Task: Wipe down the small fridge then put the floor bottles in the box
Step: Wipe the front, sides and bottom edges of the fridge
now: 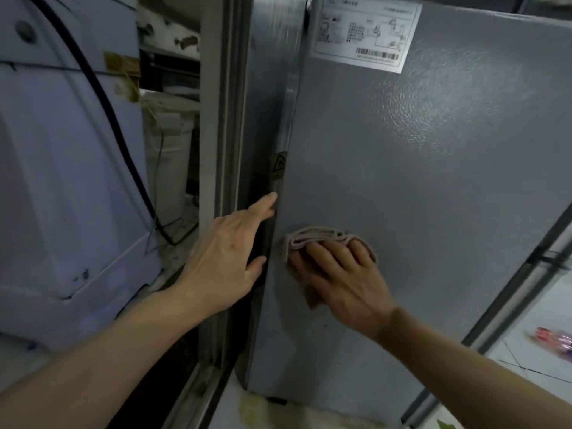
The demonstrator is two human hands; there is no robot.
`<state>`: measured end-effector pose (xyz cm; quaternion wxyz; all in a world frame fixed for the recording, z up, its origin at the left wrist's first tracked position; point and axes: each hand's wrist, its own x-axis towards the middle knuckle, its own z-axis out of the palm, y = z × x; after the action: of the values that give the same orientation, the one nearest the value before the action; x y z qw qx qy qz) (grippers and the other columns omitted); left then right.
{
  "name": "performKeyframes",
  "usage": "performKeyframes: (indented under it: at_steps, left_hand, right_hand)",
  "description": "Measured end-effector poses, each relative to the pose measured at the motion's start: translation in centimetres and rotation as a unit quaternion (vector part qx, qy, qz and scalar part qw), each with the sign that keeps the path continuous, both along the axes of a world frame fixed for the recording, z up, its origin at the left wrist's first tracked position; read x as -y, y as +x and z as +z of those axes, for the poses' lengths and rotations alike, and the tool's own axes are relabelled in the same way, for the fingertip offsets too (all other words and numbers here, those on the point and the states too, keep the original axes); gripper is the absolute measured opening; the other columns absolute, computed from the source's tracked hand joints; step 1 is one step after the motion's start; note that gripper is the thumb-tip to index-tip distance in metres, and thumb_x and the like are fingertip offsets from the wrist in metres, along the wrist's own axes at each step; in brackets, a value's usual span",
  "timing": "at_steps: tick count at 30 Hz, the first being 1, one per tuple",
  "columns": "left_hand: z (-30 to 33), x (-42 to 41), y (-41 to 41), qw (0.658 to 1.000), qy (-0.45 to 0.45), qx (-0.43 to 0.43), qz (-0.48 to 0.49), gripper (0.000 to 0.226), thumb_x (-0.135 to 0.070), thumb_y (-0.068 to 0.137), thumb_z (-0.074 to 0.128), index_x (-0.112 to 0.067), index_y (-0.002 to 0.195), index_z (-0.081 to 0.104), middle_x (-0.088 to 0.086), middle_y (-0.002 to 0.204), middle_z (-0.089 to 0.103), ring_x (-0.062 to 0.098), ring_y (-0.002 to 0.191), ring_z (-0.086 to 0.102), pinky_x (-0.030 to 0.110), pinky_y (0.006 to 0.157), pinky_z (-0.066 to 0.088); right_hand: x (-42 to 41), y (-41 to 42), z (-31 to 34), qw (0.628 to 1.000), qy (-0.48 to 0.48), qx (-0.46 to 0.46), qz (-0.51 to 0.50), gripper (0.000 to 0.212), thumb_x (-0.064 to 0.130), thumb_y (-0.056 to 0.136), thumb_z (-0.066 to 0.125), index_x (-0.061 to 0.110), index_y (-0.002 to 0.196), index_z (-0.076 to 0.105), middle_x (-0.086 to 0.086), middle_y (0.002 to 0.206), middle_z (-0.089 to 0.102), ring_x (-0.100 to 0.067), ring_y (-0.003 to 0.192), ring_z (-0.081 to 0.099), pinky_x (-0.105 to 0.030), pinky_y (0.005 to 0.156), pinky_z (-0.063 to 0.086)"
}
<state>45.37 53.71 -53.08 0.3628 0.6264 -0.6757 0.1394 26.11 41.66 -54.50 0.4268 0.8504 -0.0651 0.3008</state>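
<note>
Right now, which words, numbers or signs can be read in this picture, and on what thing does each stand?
No text can be read.
White label on the grey fridge side panel: diagrams, small print and a barcode, all blurred.
Yellow warning sticker on the fridge's corner strip: a triangle sign; its words are too small.
Bottle on the floor: label blurred.

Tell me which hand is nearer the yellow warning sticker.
Left. The left hand reaches just below the yellow warning sticker; the right hand presses the cloth lower right.
</note>
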Motion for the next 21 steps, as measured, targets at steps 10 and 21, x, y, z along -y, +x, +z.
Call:
performKeyframes:
  at_steps: [10,21]
  left_hand:
    - [-0.5,-1.1,1.8,0.997,-0.024,-0.068,0.033,0.085,-0.008,0.078,0.069,-0.021,0.146,0.020,0.001,0.136,0.046,0.015,0.119,0.048,0.029,0.100,0.039]
    - [-1.6,-2.9,1.1,0.994,0.014,-0.079,0.080,0.087,-0.010,0.078,0.067,-0.030,0.145,0.015,0.002,0.134,0.040,0.018,0.102,0.055,0.042,0.081,0.053]
  right_hand:
    - [-0.4,5.5,6.4,0.980,0.010,0.197,-0.032,0.048,0.032,0.087,0.049,0.025,0.135,0.052,-0.003,0.129,0.034,-0.029,0.112,0.036,-0.044,0.092,0.029]
    - [-1.9,3.9,-2.2,0.995,-0.007,-0.093,-0.039,0.058,0.030,0.072,0.070,0.023,0.128,0.058,-0.002,0.134,0.048,-0.025,0.115,0.038,-0.040,0.088,0.031]
